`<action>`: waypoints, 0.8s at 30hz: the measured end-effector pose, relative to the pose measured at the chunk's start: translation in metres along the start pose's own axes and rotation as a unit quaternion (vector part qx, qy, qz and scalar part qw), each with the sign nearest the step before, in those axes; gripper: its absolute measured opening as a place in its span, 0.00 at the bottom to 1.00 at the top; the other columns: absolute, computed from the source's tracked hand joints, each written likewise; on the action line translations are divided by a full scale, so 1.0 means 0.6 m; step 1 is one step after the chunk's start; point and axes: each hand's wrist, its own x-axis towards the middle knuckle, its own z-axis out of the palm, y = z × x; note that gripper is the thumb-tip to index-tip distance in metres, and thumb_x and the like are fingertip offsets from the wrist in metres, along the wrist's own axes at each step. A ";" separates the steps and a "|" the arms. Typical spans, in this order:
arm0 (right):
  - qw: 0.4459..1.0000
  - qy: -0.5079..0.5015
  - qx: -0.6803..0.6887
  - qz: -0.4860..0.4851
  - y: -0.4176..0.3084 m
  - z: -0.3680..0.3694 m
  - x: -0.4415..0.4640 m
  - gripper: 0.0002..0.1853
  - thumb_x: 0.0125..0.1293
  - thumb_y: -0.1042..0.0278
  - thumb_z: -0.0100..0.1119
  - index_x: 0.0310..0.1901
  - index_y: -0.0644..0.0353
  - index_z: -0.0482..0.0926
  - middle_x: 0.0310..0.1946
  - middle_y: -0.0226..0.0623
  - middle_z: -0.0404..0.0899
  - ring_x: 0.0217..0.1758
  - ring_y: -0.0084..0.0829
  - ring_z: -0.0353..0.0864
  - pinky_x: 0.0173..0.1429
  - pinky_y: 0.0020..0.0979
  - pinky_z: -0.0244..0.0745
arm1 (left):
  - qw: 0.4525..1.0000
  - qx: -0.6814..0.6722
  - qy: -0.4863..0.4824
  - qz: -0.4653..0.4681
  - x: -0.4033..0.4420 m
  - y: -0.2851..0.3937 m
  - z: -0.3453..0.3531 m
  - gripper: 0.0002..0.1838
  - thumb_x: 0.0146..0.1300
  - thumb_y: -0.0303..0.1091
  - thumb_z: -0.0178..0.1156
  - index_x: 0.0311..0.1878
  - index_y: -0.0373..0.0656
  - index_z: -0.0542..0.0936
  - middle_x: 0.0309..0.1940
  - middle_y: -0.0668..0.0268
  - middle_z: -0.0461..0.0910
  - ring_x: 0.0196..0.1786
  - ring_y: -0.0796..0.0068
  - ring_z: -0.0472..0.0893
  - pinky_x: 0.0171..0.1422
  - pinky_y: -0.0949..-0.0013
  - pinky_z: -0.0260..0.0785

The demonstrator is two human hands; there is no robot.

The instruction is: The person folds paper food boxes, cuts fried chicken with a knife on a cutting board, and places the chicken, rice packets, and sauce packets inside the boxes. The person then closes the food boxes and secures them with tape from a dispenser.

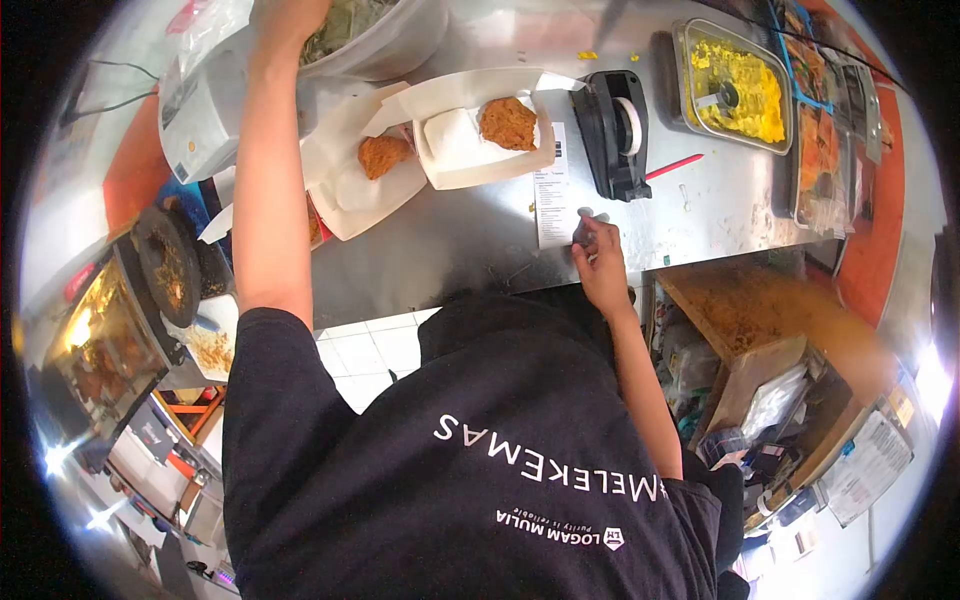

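"Where is the left hand (289, 22)?"

"Over the near rim of the big bowl (405, 45), which holds something green. The top of the view cuts it off, so I can't tell how its fingers stand."

"And the right hand (606, 272)?"

"By the worktop's (450, 245) near edge, beside the receipt (550, 205). Its fingers are curled narrow, perhaps around something small and dark; that spot is unclear."

"The food?"

"Two open boxes touch, left of the tape dispenser (612, 135). The left box (345, 207) has one fried piece (383, 156); the right box (470, 172) has another (508, 123), beside a white packet (453, 137)."
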 end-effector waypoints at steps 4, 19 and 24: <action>1.000 0.014 0.003 -0.026 0.014 -0.005 -0.005 0.28 0.68 0.81 0.62 0.69 0.59 0.72 0.54 0.44 0.72 0.37 0.27 0.77 0.42 0.29 0.77 | 0.971 0.011 0.229 0.069 0.015 -0.038 0.035 0.13 0.68 0.30 0.57 0.51 0.34 0.83 0.43 0.39 0.84 0.51 0.37 0.82 0.54 0.47 0.74; 0.999 0.024 0.000 0.027 0.038 -0.051 -0.074 0.28 0.66 0.79 0.65 0.68 0.62 0.72 0.51 0.45 0.77 0.39 0.31 0.82 0.39 0.30 0.78 | 0.959 -0.054 0.216 0.175 -0.001 -0.023 0.006 0.34 0.52 0.23 0.71 0.65 0.39 0.76 0.44 0.55 0.85 0.53 0.54 0.84 0.59 0.56 0.74; 0.984 0.044 0.086 0.153 0.078 -0.118 -0.133 0.28 0.64 0.82 0.69 0.66 0.64 0.73 0.46 0.42 0.85 0.42 0.27 0.88 0.46 0.28 0.84 | 0.965 -0.224 0.022 0.137 -0.103 0.104 -0.135 0.35 0.56 0.29 0.73 0.68 0.43 0.74 0.58 0.55 0.78 0.61 0.63 0.76 0.69 0.60 0.66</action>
